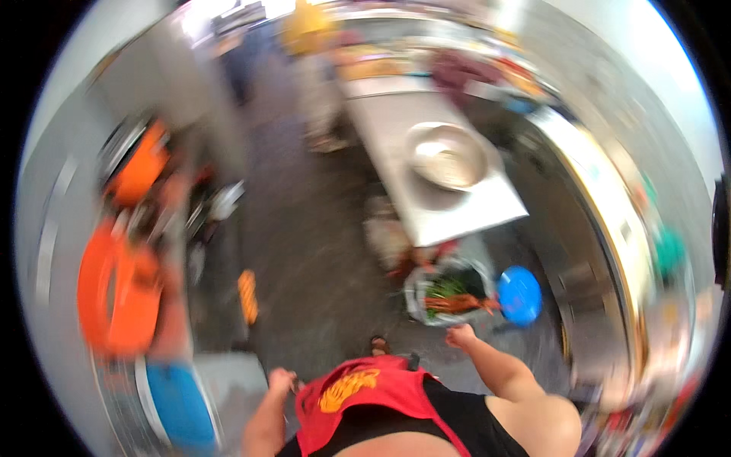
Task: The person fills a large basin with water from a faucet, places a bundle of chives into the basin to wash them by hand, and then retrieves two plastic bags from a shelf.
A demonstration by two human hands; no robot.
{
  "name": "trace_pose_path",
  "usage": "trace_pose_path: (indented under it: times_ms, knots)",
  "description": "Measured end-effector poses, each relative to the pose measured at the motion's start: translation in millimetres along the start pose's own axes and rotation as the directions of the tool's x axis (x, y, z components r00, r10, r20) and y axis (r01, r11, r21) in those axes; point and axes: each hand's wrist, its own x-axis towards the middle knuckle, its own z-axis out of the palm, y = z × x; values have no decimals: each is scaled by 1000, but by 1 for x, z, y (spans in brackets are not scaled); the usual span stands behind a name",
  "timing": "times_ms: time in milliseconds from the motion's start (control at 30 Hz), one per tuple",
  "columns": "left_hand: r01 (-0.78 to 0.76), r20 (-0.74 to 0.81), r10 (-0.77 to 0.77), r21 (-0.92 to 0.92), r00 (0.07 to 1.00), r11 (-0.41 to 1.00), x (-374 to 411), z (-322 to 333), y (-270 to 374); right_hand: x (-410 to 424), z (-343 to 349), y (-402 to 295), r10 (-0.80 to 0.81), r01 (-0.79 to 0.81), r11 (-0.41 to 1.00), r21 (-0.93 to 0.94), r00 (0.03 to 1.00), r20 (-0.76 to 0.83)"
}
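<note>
My left hand (281, 381) is at my left side, beside the red apron (354, 388) I wear. Its fingers are curled, and a small dark shape shows by them; blur hides whether it is held. My right hand (460, 336) hangs forward on the right with bent fingers, near the close rim of a plastic-lined bin (413, 300). Whether the hand touches the rim is unclear. Green leafy scraps (448, 285) and long orange-brown pieces (451, 304) lie in the bin. Just right of it is a round blue lid or basin (519, 296).
Beyond the bin, a steel table (394, 137) bears a wide metal bowl (420, 143) with pale contents. A person in yellow (308, 28) stands farther off. Orange tubs (94, 297) line the left side. A yellow-orange object (248, 297) lies lower left; a long counter (605, 217) curves along the right.
</note>
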Motion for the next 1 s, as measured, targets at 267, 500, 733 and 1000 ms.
trace_pose_path:
  times_ms: [267,500,733,1000]
  knots:
    - [-42,-510,-633,-797,582,603,-144,-130,-162,-145,254,-206,-185,517,792,-326,710,679]
    - [-474,-505,-848,-792,158,383,-131,-282,-328,-307,614,-283,-300,995,-73,-73,48,953]
    - [-58,-544,-836,-839,76,541,-76,-400,-519,-291,812,-317,-482,746,-602,-285,-55,874]
    - [438,-153,-657,-632,738,639,-15,-399,-603,-289,836,-302,-449,585,-724,-365,2,894]
